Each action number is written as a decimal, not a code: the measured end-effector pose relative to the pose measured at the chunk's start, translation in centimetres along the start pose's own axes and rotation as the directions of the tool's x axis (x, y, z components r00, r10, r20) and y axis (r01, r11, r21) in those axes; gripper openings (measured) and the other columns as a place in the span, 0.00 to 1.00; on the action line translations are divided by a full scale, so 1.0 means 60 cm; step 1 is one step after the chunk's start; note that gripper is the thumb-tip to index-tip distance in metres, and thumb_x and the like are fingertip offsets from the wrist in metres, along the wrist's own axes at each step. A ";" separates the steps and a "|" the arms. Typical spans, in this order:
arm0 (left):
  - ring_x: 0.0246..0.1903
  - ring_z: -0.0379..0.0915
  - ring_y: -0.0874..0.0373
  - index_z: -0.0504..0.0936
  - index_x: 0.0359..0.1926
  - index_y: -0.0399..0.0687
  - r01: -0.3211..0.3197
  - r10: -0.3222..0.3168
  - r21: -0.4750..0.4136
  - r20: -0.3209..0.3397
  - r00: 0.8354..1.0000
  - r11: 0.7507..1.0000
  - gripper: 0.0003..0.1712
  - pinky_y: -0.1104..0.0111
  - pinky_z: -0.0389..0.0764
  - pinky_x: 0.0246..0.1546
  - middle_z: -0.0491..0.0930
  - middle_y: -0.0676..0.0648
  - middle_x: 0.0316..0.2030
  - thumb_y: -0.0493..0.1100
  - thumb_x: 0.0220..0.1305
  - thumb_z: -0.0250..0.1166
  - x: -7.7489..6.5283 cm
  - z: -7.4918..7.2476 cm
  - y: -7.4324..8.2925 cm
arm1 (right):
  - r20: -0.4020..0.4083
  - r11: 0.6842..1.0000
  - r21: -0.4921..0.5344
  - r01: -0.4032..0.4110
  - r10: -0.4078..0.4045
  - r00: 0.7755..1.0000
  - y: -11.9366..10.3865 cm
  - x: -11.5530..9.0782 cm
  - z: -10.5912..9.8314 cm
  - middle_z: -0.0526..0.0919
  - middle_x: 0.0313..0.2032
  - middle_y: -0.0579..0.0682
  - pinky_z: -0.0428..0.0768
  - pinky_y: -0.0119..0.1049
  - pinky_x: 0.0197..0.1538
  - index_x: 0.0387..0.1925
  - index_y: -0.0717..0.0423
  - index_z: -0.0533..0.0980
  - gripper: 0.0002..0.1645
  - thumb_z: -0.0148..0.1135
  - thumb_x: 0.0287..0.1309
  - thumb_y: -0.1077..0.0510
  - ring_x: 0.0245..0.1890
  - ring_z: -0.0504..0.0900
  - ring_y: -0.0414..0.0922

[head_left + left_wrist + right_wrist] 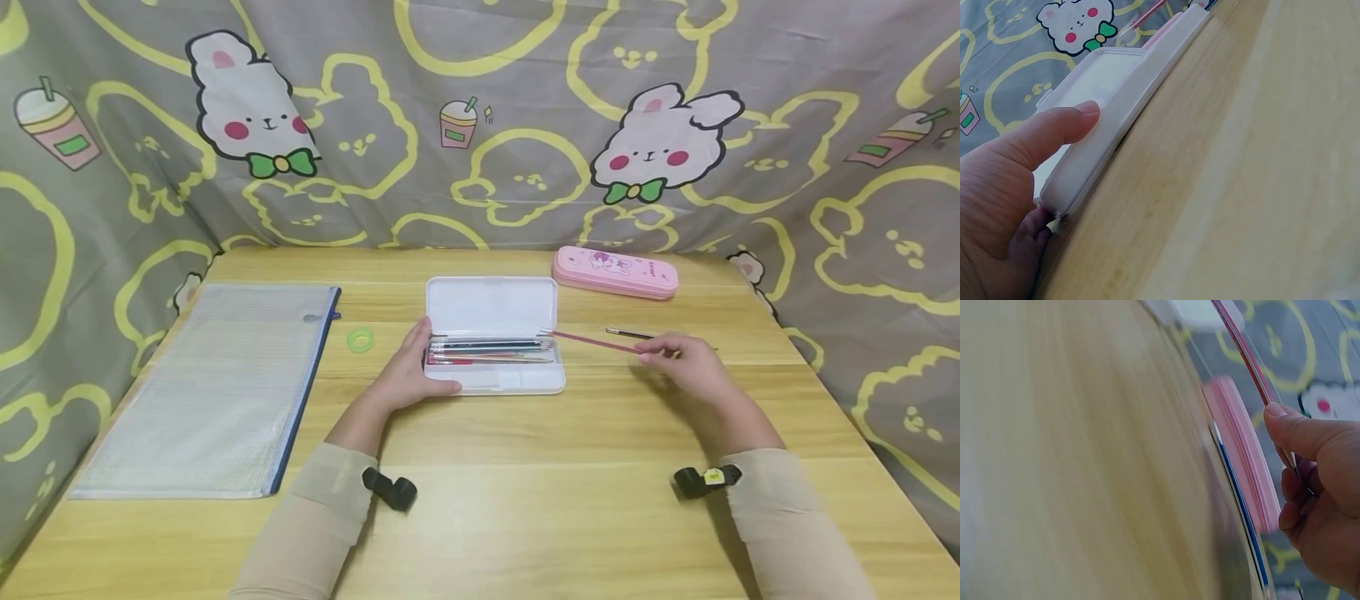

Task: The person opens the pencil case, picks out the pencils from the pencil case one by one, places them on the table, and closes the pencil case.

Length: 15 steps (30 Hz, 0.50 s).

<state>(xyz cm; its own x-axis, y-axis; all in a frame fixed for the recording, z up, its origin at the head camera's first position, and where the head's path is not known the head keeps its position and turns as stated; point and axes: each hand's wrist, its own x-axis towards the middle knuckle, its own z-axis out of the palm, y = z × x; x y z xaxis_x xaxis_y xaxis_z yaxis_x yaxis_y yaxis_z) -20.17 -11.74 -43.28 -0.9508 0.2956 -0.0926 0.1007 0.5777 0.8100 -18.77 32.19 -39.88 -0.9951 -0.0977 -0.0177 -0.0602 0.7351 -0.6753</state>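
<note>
The left forearm and right forearm reach forward, wrists bare. The left hand grips, its thumb extended and spread from the fingers. The right hand is raised and pinches between thumb and fingers, the lower fingers curled.

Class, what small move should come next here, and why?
Probably lower the red pencil into the open case: the right hand pinches it with one end near the case, the left hand grips the case, and pencils lie inside.
</note>
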 end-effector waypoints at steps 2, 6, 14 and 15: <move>0.78 0.32 0.45 0.36 0.78 0.45 -0.001 0.001 -0.004 0.000 1.000 1.000 0.76 0.50 0.44 0.76 0.33 0.44 0.79 0.55 0.41 0.80 0.000 0.000 -0.001 | -0.023 0.999 -0.028 -0.020 0.019 1.000 0.018 -0.008 -0.017 0.77 0.30 0.47 0.74 0.30 0.28 0.50 0.59 0.82 0.20 0.63 0.64 0.49 0.28 0.71 0.36; 0.78 0.32 0.45 0.36 0.78 0.45 -0.005 0.004 -0.011 -0.003 1.000 1.000 0.76 0.50 0.44 0.76 0.33 0.44 0.79 0.54 0.41 0.80 0.001 0.000 -0.001 | -0.044 0.996 -0.051 -0.078 0.076 0.996 0.054 -0.019 -0.044 0.77 0.30 0.41 0.73 0.30 0.28 0.51 0.61 0.81 0.24 0.63 0.63 0.47 0.27 0.70 0.35; 0.78 0.32 0.45 0.36 0.78 0.45 -0.005 0.005 0.003 -0.006 1.000 1.000 0.76 0.50 0.44 0.76 0.33 0.44 0.79 0.55 0.41 0.80 0.001 0.002 -0.001 | -0.012 0.986 -0.067 -0.155 0.155 0.988 0.103 -0.019 -0.074 0.79 0.34 0.37 0.72 0.26 0.33 0.53 0.63 0.79 0.29 0.62 0.64 0.44 0.32 0.70 0.33; 0.78 0.32 0.45 0.36 0.78 0.45 -0.006 0.006 0.005 -0.006 1.000 1.000 0.76 0.50 0.44 0.76 0.33 0.44 0.79 0.55 0.41 0.80 0.001 0.002 -0.001 | -0.003 0.984 -0.069 -0.164 0.164 0.987 0.106 -0.018 -0.077 0.80 0.34 0.38 0.73 0.26 0.33 0.54 0.64 0.79 0.29 0.62 0.64 0.43 0.32 0.70 0.32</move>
<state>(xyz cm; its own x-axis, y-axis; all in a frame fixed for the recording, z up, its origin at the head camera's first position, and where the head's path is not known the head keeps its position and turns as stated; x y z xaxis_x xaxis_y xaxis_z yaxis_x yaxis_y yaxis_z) -20.19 -11.67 -43.39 -0.9520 0.2942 -0.0843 0.1077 0.5797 0.8077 -18.46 40.06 -40.76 -0.9917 0.0261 -0.1256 0.0981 0.7855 -0.6111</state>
